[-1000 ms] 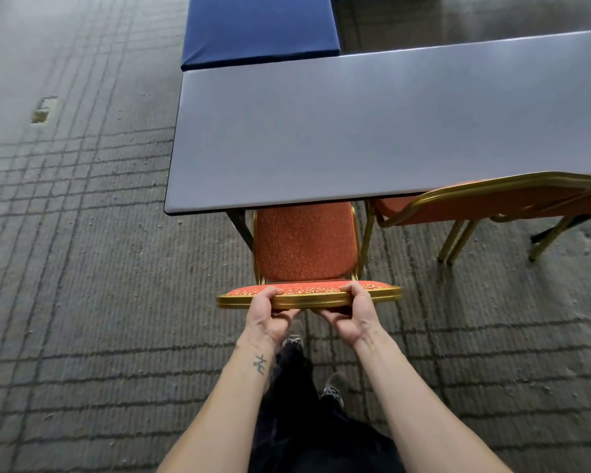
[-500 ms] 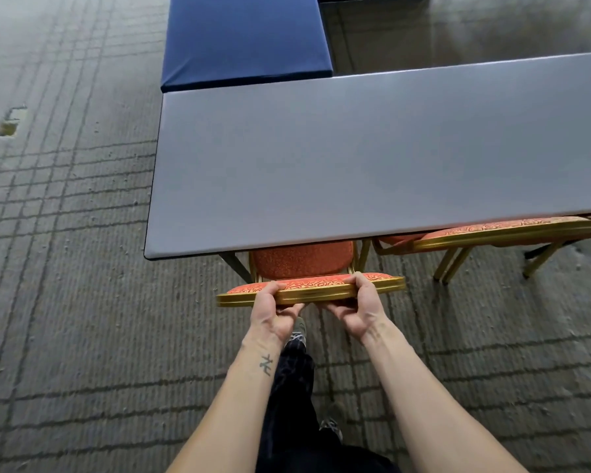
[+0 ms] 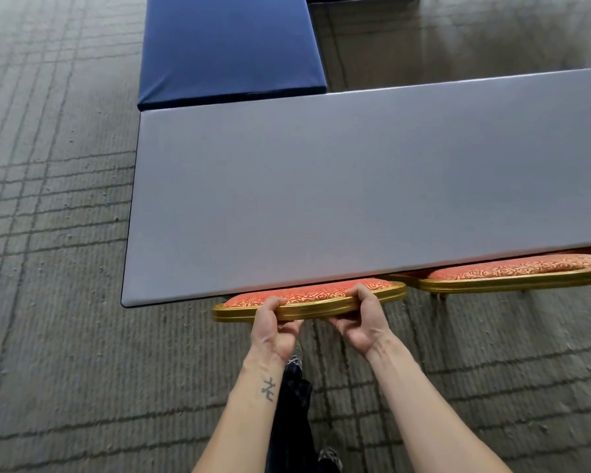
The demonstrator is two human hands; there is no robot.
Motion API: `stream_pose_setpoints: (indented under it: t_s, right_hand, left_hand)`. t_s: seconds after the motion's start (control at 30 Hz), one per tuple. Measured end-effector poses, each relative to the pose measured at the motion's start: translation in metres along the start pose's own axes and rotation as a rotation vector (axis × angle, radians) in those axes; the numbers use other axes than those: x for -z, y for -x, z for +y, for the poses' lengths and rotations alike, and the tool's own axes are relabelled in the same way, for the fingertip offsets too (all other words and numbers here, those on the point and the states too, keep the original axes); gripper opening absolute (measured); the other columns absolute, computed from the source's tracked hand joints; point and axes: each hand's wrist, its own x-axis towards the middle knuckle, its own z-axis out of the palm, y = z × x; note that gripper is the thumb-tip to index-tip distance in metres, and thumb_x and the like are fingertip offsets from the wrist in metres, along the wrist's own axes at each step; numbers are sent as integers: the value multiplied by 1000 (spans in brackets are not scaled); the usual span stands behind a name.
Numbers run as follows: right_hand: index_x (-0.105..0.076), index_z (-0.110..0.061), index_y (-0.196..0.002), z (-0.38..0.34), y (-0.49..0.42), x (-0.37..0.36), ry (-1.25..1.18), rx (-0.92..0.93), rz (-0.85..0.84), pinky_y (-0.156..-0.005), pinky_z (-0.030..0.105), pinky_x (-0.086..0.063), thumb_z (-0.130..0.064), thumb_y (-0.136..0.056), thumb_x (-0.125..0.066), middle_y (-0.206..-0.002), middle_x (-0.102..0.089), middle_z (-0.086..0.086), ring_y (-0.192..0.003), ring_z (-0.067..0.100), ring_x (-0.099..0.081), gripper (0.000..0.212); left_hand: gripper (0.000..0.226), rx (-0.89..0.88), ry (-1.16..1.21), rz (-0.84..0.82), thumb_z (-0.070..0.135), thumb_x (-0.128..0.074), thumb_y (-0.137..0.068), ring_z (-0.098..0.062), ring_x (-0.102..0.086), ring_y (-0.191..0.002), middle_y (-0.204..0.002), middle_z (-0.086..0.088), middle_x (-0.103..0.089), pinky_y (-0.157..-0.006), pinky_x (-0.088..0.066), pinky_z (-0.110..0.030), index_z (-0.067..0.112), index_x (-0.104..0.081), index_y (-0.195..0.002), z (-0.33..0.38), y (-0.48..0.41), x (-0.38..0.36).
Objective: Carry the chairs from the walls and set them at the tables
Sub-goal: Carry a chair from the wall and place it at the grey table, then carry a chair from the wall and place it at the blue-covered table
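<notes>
Chair (image 3: 316,297) sits tucked under the grey table's (image 3: 321,199) near edge, only its red-and-gold top showing | left hand (image 3: 273,331) wraps its fingers round the gold rim | right hand (image 3: 362,322) clamps the same rim just beside it | second chair (image 3: 512,273) stands alongside, farther right.

dim, even light; soft focus, wide-angle bending at edges.

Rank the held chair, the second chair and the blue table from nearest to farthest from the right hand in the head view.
1. Held chair: gripped by the right hand.
2. Second chair: to the right, under the grey table.
3. Blue table: farthest, beyond the grey table, front-left.
</notes>
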Motion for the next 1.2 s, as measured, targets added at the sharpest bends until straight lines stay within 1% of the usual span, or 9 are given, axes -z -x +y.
stream_pose_setpoints:
  t_s: [0.03, 0.1, 0.17, 0.3, 0.47, 0.6, 0.77, 0.93, 1.2]
  right_hand:
    - [-55, -3, -96, 1, -2, 1, -9, 1, -7, -93, 61, -53, -7, -82, -53, -98, -60, 18, -106, 38, -60, 15]
    - [-54, -3, -97, 4, -2, 3, -25, 5, -5, -97, 62, -51, -8, -82, -54, -100, -60, 18, -108, 38, -59, 16]
    - [-54, -3, -104, 5, 0, 5, -30, 13, 3, -96, 60, -52, -10, -83, -56, -105, -60, 19, -108, 38, -60, 23]
    - [-55, -2, -108, 2, 12, 3, -9, 3, 8, -87, 57, -57, -11, -87, -57, -108, -60, 21, -106, 37, -61, 23]
    - [-62, -6, -116, -4, 32, 16, 49, 32, -20, -97, 54, -54, -18, -90, -68, -109, -69, 19, -107, 34, -66, 30]
    - [-65, -9, -106, -7, 59, 44, -6, 55, -118, -109, 48, -45, -22, -92, -62, -102, -68, 12, -98, 29, -65, 19]
    - [-58, -6, -124, -23, 105, 108, -103, 96, -141, -109, 47, -45, -20, -98, -53, -127, -65, 15, -123, 31, -60, 29]
    - [-60, -10, -115, -57, 167, 203, -146, 201, -155, -103, 40, -49, -20, -98, -51, -121, -68, 15, -111, 29, -66, 22]
    - [-61, -11, -112, -111, 239, 339, -322, 384, -90, -92, 38, -52, -21, -97, -49, -117, -71, 13, -107, 29, -68, 21]
  left_hand:
    - [13, -1, 11, -8, -5, -55, -86, -36, -61, -106, -109, -20, -58, -95, -41, -36, 8, -56, -89, -1, -2, 0]
    - [14, -15, -10, -13, -4, -53, -88, -34, -65, -96, -94, -17, -62, -106, -45, -48, 9, -55, -85, -4, 1, 0]
    - [14, -44, -28, -18, -2, -53, -90, -31, -64, -88, -84, -13, -63, -103, -48, -55, 10, -56, -84, -6, 6, -4]
    - [13, -82, -85, -11, 11, -59, -93, -33, -66, -92, -96, -18, -68, -98, -52, -57, 8, -60, -105, -13, 12, -4]
    - [55, -42, -163, -95, 45, -70, -89, -37, -65, -110, -120, -23, -67, -102, -50, -53, 7, -56, -126, -21, 32, -2]
    - [52, -80, -316, -234, 45, -68, -90, -34, -64, -118, -123, -18, -69, -111, -42, -51, 10, -59, -128, -48, 58, -2]
    - [51, -151, -573, -291, 45, -56, -98, -25, -59, -124, -132, -9, -66, -114, -39, -47, 12, -56, -137, -113, 88, -9]
    - [43, -125, -685, -407, 42, -53, -100, -27, -62, -122, -129, -11, -68, -112, -41, -46, 12, -58, -130, -214, 132, -19]
    - [42, -41, -865, -660, 43, -55, -97, -28, -62, -123, -125, -11, -70, -113, -40, -47, 11, -61, -123, -360, 181, -62]
